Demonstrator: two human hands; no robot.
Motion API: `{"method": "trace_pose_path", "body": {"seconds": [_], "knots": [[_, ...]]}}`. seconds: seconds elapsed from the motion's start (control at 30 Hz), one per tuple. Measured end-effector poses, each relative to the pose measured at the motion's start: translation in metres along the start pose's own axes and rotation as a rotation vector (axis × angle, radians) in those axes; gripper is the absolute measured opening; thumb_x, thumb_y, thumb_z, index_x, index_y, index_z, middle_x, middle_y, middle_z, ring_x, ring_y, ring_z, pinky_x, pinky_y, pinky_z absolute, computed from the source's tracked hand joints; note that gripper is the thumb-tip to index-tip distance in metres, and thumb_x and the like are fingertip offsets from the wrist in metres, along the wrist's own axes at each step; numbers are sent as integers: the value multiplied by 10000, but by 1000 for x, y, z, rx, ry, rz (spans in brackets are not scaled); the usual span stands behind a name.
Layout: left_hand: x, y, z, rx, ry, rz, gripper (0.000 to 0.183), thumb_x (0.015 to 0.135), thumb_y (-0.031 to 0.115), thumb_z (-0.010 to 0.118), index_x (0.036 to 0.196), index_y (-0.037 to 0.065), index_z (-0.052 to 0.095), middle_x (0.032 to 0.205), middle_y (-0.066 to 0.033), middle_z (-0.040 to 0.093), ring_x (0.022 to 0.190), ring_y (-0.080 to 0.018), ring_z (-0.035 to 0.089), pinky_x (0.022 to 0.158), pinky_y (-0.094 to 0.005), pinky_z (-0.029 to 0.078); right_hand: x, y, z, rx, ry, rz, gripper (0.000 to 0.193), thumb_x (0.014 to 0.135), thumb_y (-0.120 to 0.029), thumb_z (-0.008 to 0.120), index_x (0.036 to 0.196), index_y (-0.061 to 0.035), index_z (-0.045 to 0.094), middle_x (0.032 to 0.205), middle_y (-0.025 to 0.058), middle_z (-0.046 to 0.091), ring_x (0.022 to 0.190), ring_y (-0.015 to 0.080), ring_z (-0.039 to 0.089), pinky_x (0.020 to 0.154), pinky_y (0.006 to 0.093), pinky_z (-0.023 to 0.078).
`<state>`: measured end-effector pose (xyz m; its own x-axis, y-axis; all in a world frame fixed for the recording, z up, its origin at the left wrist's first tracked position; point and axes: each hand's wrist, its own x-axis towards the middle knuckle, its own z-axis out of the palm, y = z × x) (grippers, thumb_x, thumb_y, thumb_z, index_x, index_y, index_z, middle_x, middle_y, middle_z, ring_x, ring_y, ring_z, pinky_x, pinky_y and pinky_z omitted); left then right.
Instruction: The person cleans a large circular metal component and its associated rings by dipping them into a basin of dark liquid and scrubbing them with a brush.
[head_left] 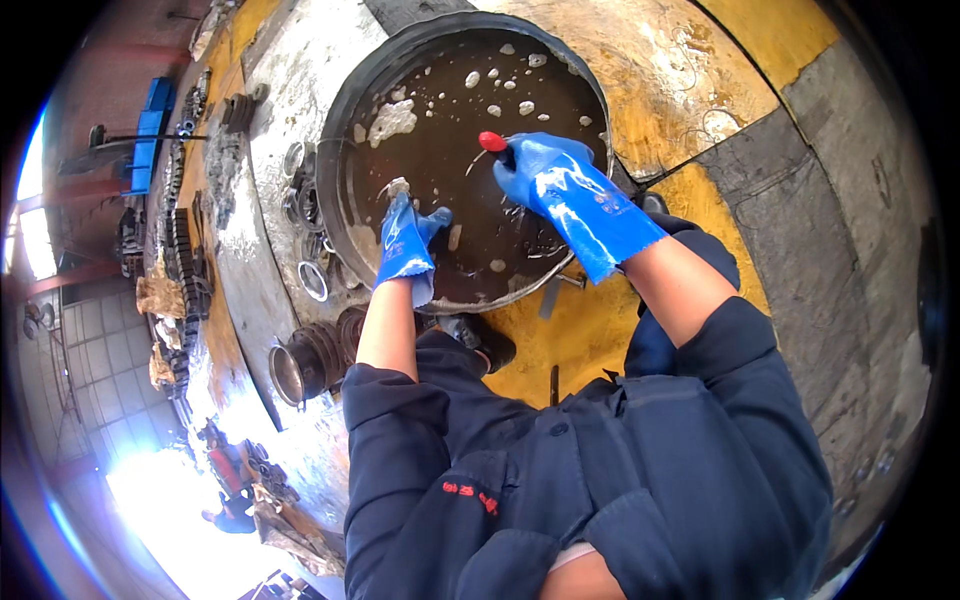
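Observation:
A large round metal tub (335, 190) of murky brown liquid stands in front of me. My right hand (550, 178), in a wet blue rubber glove, is closed around a tool handle with a red end (491, 141). The rest of that tool is hidden by the glove and the liquid, so its kind does not show. Over the left part of the tub is my left hand (405, 238), in a matching glove, with thumb and fingers apart. Whitish matter (398, 187), perhaps foam, shows at its fingertips. Patches of pale foam (392, 122) float farther off.
Metal rings (313, 281) lie left of the tub, with a stack of ring-shaped parts (305, 365) nearer me. Rows of metal parts (185, 260) line the far left, beside a blue metal piece (150, 135). My shoe (490, 345) is close to the tub's near edge, on yellow flooring.

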<state>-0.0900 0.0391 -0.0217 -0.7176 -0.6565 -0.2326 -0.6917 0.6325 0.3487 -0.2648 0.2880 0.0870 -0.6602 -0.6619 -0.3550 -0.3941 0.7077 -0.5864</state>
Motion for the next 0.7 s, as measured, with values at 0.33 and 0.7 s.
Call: {"method": "trace_pose_path", "body": {"seconds": [0.33, 0.7], "knots": [[102, -54, 21, 549, -36, 150, 309, 1012, 292, 558, 1018, 76, 778, 952, -194, 790, 927, -365, 780, 831, -496, 599, 21, 11, -23, 53, 58, 42, 378, 1010, -441, 571, 1156, -170, 791, 1108, 101, 799, 1057, 343, 759, 944, 450, 596], [121, -7, 46, 766, -227, 135, 409, 1117, 286, 438, 1208, 83, 781, 1257, -204, 761, 1128, -351, 744, 1010, -483, 564, 32, 16, -7, 20, -14, 103, 361, 1004, -430, 562, 1122, -192, 806, 1074, 80, 811, 1049, 322, 771, 931, 471, 596]]}}
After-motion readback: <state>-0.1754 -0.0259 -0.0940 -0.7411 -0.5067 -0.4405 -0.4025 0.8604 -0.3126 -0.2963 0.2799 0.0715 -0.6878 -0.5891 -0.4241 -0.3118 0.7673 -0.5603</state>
